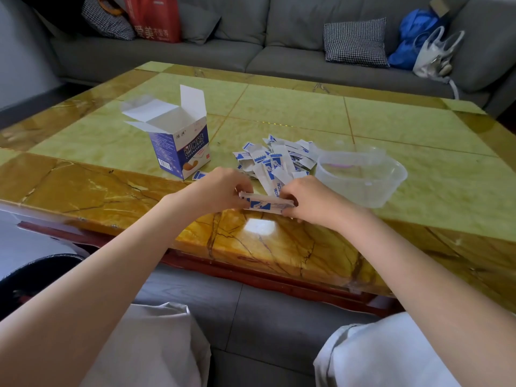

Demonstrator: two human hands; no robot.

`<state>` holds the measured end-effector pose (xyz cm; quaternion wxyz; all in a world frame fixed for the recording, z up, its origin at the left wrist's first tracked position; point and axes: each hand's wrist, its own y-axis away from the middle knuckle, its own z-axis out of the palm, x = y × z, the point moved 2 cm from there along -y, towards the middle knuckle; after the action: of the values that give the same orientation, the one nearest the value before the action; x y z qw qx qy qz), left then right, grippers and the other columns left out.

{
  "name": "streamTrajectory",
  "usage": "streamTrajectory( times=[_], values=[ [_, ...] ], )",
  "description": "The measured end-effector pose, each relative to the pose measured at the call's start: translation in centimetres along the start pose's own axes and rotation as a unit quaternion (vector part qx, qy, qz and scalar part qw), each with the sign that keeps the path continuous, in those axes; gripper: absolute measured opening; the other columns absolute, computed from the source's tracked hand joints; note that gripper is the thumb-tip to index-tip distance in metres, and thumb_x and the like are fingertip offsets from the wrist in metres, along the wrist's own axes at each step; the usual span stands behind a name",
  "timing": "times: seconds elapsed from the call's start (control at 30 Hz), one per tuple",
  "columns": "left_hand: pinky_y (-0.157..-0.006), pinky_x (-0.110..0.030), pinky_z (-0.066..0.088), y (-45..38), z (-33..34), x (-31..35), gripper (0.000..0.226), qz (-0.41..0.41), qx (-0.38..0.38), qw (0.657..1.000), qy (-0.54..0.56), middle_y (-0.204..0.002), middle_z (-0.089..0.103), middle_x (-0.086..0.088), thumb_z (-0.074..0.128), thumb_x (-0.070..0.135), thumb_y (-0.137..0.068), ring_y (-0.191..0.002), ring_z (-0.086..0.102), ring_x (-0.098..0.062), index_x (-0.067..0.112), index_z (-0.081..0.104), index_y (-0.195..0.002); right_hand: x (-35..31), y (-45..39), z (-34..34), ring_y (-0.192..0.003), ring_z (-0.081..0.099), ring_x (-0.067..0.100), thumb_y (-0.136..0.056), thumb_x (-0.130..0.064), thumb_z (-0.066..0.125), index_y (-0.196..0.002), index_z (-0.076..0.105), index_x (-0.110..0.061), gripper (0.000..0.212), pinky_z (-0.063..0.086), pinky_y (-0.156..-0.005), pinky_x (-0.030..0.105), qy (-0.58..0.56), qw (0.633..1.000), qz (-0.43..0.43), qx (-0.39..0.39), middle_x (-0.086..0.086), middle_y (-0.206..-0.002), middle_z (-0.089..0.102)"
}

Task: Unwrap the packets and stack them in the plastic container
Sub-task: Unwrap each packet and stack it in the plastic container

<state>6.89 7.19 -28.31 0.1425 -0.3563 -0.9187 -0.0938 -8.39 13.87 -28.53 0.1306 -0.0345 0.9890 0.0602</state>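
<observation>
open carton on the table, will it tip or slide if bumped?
The carton likely tips easily: tall, narrow, flaps up, apparently emptied onto the packet pile. Probably slides too, since the table looks glossy.

Blue-and-white box reads "CHUANGKOUTIE"; red bag carries large Chinese characters "爱美"
</observation>
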Motion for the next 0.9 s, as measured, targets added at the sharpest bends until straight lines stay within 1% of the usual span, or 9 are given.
streamTrajectory(
  times=[0.1, 0.27, 0.33, 0.43, 0.57, 0.67, 0.77, 0.83, 0.9],
  values=[
    [-0.079, -0.034, 0.052, 0.0, 0.1, 0.4, 0.019, 0.003, 0.029, 0.999, 0.018, -0.094, 0.067, -0.004, 0.066, 0.016, -0.081, -0.088, 0.063, -0.021, 0.014, 0.068, -0.100, 0.0, 0.1, -0.1, -0.058, 0.063, 0.016, -0.088, -0.016, 0.061, -0.095, 0.064, -0.008, 0.011, 0.052, -0.059, 0.027, -0.021, 1.000, 0.013, -0.002, 0.007, -0.088, 0.062],
    [-0.081, -0.032, 0.053, 0.0, 0.0, 0.5, 0.020, -0.013, 0.047, 0.999, 0.021, -0.099, 0.069, -0.006, 0.064, 0.014, -0.083, -0.089, 0.064, -0.021, 0.012, 0.068, -0.103, 0.1, 0.3, -0.4, -0.054, 0.059, 0.014, -0.087, -0.015, 0.061, -0.099, 0.065, -0.007, 0.014, 0.050, -0.055, 0.024, -0.035, 0.999, 0.020, 0.021, 0.006, -0.082, 0.062],
    [-0.081, -0.032, 0.053, 0.0, 0.0, 0.4, 0.021, -0.019, 0.053, 0.998, 0.014, -0.099, 0.069, -0.007, 0.063, 0.013, -0.084, -0.089, 0.064, -0.021, 0.011, 0.068, -0.105, 0.1, 0.2, -0.2, -0.054, 0.062, 0.014, -0.088, -0.012, 0.060, -0.102, 0.064, -0.007, 0.015, 0.054, -0.057, 0.024, -0.063, 0.998, 0.024, 0.017, 0.005, -0.073, 0.063],
    [-0.077, -0.028, 0.052, 0.0, 0.0, 0.5, 0.023, -0.025, 0.059, 0.998, 0.015, -0.099, 0.070, -0.006, 0.064, 0.013, -0.084, -0.088, 0.064, -0.019, 0.013, 0.068, -0.106, -0.1, 0.1, 0.2, -0.060, 0.067, 0.018, -0.089, -0.008, 0.057, -0.104, 0.061, -0.007, 0.016, 0.056, -0.063, 0.028, -0.077, 0.997, 0.024, 0.011, 0.009, -0.076, 0.067],
    [-0.073, -0.024, 0.050, 0.2, -0.6, 0.6, 0.023, -0.028, 0.061, 0.998, 0.019, -0.094, 0.071, -0.006, 0.066, 0.012, -0.082, -0.081, 0.064, -0.016, 0.014, 0.069, -0.104, -0.7, 0.2, 0.1, -0.061, 0.064, 0.020, -0.090, -0.010, 0.057, -0.102, 0.060, -0.006, 0.014, 0.053, -0.059, 0.028, -0.055, 0.998, 0.013, 0.014, 0.009, -0.077, 0.065],
    [-0.068, -0.019, 0.051, 0.1, -2.4, 0.5, 0.024, -0.025, 0.107, 0.992, 0.056, -0.089, 0.071, -0.004, 0.069, 0.010, -0.078, -0.075, 0.063, -0.014, 0.013, 0.070, -0.102, -0.7, 0.0, -1.8, -0.074, 0.060, 0.023, -0.091, -0.018, 0.057, -0.100, 0.062, -0.011, 0.013, 0.042, -0.058, 0.027, 0.010, 0.996, -0.010, 0.090, 0.005, -0.081, 0.061],
    [-0.049, -0.003, 0.038, -0.6, -4.1, 1.7, 0.025, -0.019, 0.157, 0.982, 0.108, -0.077, 0.066, 0.001, 0.069, 0.009, -0.078, -0.061, 0.056, -0.005, 0.013, 0.071, -0.102, -0.2, -0.1, -4.3, -0.086, 0.051, 0.021, -0.096, -0.022, 0.046, -0.105, 0.064, -0.015, 0.021, 0.036, -0.066, 0.027, 0.067, 0.978, -0.034, 0.194, 0.005, -0.089, 0.061],
    [-0.044, -0.002, 0.035, -1.7, -4.3, 3.3, 0.024, 0.005, 0.165, 0.978, 0.127, -0.072, 0.064, 0.004, 0.068, 0.009, -0.078, -0.050, 0.053, 0.004, 0.015, 0.071, -0.101, 0.4, -0.1, -5.4, -0.096, 0.048, 0.023, -0.097, -0.016, 0.042, -0.112, 0.064, -0.015, 0.027, 0.036, -0.075, 0.031, 0.091, 0.970, -0.058, 0.216, 0.006, -0.096, 0.061],
    [-0.044, -0.003, 0.035, -2.8, -4.1, 5.1, 0.021, 0.032, 0.161, 0.978, 0.131, -0.070, 0.065, 0.002, 0.067, 0.008, -0.079, -0.047, 0.053, 0.009, 0.016, 0.073, -0.098, 1.2, 0.2, -6.1, -0.096, 0.053, 0.026, -0.094, -0.008, 0.043, -0.112, 0.065, -0.013, 0.029, 0.039, -0.076, 0.033, 0.068, 0.974, -0.057, 0.208, 0.007, -0.093, 0.059]
  ],
)
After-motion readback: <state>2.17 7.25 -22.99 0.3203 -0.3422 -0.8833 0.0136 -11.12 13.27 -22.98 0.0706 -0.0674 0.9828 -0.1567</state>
